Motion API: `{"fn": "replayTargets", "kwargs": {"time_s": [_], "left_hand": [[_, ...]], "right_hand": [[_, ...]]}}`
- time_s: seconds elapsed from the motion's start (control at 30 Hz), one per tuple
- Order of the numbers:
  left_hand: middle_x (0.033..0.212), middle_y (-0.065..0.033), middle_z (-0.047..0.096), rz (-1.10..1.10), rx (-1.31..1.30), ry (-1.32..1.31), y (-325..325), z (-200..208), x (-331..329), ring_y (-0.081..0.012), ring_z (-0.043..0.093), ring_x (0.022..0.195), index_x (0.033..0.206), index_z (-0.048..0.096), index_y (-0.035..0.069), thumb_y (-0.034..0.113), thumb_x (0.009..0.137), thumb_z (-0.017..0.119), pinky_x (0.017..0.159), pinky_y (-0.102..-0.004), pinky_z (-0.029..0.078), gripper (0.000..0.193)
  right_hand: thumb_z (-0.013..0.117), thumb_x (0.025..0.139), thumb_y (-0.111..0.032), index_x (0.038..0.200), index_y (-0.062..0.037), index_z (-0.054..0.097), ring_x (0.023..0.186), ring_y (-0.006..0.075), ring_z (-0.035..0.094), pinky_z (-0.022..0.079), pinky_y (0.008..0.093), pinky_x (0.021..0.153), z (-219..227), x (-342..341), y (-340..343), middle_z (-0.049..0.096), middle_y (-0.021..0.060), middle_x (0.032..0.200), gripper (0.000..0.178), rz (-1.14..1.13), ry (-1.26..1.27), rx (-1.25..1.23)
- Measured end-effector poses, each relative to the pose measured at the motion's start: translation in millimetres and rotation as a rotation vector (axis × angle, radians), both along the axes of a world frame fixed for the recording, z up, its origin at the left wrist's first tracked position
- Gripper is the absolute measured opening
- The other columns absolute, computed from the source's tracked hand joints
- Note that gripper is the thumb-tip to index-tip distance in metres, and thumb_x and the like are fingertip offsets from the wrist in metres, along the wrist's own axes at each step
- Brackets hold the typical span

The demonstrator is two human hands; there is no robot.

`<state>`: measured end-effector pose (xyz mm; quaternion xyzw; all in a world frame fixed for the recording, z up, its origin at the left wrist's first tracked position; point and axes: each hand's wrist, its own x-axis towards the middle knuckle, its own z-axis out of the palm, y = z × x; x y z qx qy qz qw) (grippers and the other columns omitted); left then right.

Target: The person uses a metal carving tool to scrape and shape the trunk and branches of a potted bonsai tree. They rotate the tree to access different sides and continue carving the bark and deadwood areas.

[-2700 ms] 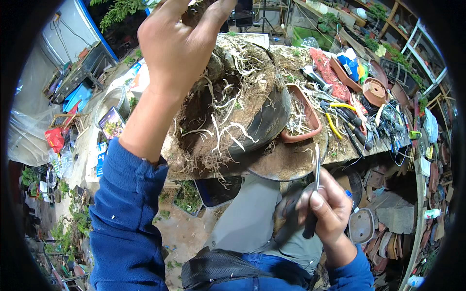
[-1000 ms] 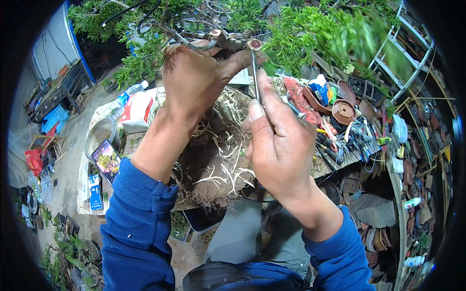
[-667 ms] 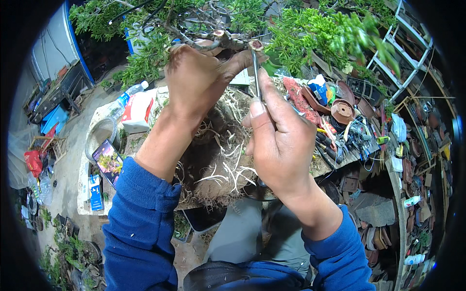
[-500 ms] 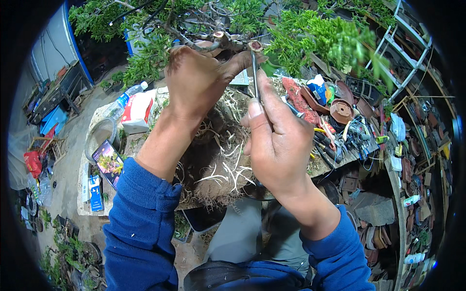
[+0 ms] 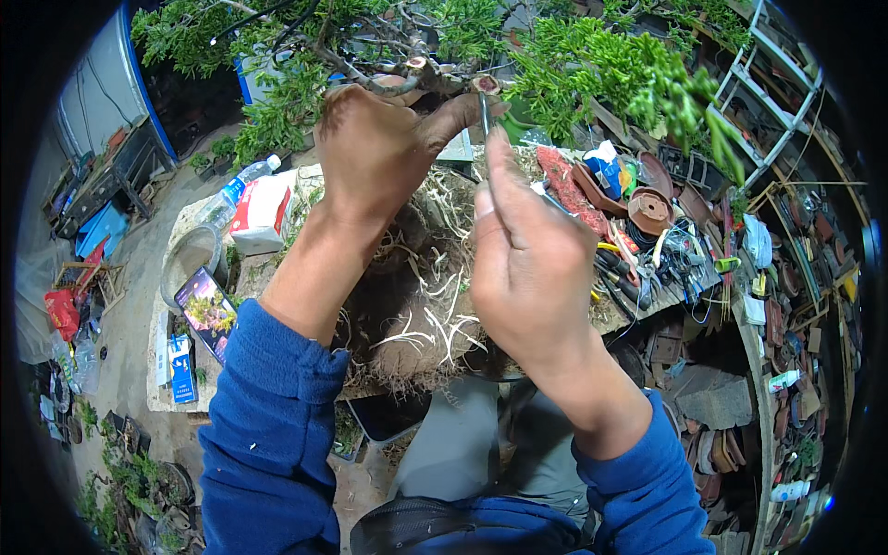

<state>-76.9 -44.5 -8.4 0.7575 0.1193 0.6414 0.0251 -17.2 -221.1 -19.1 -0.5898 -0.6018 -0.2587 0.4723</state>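
Note:
A small conifer tree with green foliage stands before me, its soil-covered root ball low on the bench with pale shavings on it. My left hand is closed round a branch, thumb stretched toward a cut stub with a reddish-brown centre. In my right hand is a slim metal carving tool; its handle is hidden in my fist. The shaft points up, and its tip meets the lower edge of the stub beside my left thumb. A second cut end shows farther left.
On the bench's left lie a phone, a grey bowl, a red-and-white packet and a plastic bottle. Hand tools, a brown pot and a red cloth crowd the right. A metal ladder leans behind.
My right hand has turned slightly and its thumb has drawn in, so less of the tool's shaft shows. The left hand keeps its place on the branch; foliage at right has swayed.

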Motion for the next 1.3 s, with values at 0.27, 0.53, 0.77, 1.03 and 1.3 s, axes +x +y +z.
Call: {"fn": "replayTargets", "kwargs": {"time_s": [0.27,0.53,0.77,1.03,1.3], "left_hand": [[0.056,-0.014,0.062,0.006,0.09,-0.032,-8,4,-4,-0.0289,0.055,0.043,0.074,0.078,0.004,0.041,0.083,0.085,0.044,-0.0384,0.042,0.039],[0.079,-0.0138,0.077,0.012,0.091,0.07,-10,3,-11,-0.0173,0.068,0.055,0.086,0.078,-0.004,0.023,0.083,0.088,0.053,-0.0294,0.052,0.029],[0.074,-0.0126,0.075,0.009,0.083,0.135,-12,8,-16,-0.0255,0.07,0.058,0.095,0.079,0.002,0.035,0.082,0.087,0.055,-0.0321,0.053,0.036],[0.069,-0.0111,0.074,-0.018,-0.109,0.119,-16,8,-14,-0.0218,0.068,0.055,0.095,0.082,0.006,0.045,0.076,0.089,0.056,-0.0327,0.054,0.044],[0.059,-0.0045,0.069,0.039,-0.014,0.076,-18,11,-10,-0.008,0.056,0.049,0.094,0.081,0.002,0.055,0.079,0.086,0.048,-0.0278,0.047,0.055]], "right_hand": [[0.059,0.094,0.001,0.128,0.0109,0.064,0.053,0.0254,0.064,0.048,0.0378,0.052,27,-9,-4,0.062,0.0232,0.069,0.036,-0.04,0.006,-0.154],[0.055,0.102,-0.011,0.135,0.0055,0.063,0.041,0.0115,0.056,0.043,0.025,0.038,42,-5,-23,0.063,0.0061,0.067,0.037,0.387,0.79,-0.283],[0.055,0.101,-0.006,0.136,0.0076,0.061,0.042,0.0143,0.057,0.045,0.0271,0.042,33,8,-29,0.063,0.0099,0.067,0.038,0.468,0.969,-0.338],[0.055,0.105,-0.008,0.147,0.0006,0.054,0.049,0.007,0.054,0.044,0.0205,0.047,-11,12,-11,0.062,0.0057,0.072,0.043,0.416,0.626,-0.045],[0.058,0.102,-0.005,0.142,-0.0005,0.059,0.05,0.0088,0.055,0.045,0.0227,0.049,-16,11,4,0.062,0.0069,0.069,0.041,0.353,0.486,0.054]]}}
